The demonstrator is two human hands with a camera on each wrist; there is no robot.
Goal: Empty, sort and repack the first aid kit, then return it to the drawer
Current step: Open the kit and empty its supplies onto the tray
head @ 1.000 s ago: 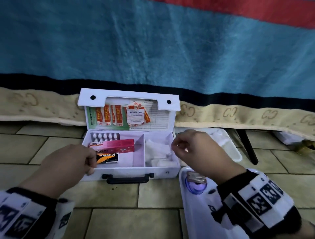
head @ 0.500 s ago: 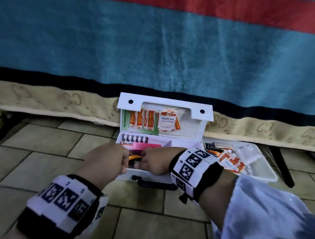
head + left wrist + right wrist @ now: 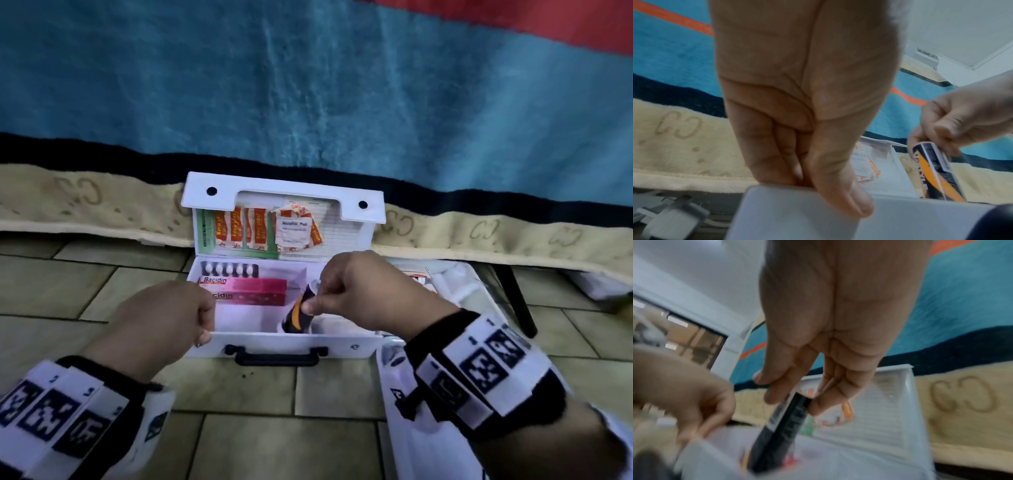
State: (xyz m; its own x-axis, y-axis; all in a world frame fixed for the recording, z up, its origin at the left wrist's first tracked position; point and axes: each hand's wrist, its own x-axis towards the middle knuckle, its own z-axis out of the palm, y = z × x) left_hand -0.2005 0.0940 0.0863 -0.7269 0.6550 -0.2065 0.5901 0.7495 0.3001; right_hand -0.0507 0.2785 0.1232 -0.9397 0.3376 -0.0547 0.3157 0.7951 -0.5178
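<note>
Kit (image 3: 284, 347) open at frame centre, part-filled. Right hand (image 3: 356, 291) pinches black-orange carton (image 3: 297, 317) upright; left hand (image 3: 164, 322) grips front rim. Closing, drawer return outstanding.

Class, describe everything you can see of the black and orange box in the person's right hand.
The black and orange box is a small, slim carton, seemingly cardboard, with white lettering along one side. It stands nearly upright, tilted slightly, its lower end inside the open white first aid case near the divider. The right hand pinches its top end between thumb and fingers; the left hand grips the case's front wall.

Blister strip (image 3: 228, 270) lies behind boxes (image 3: 245, 290) in kit's (image 3: 287, 346) left compartment.
</note>
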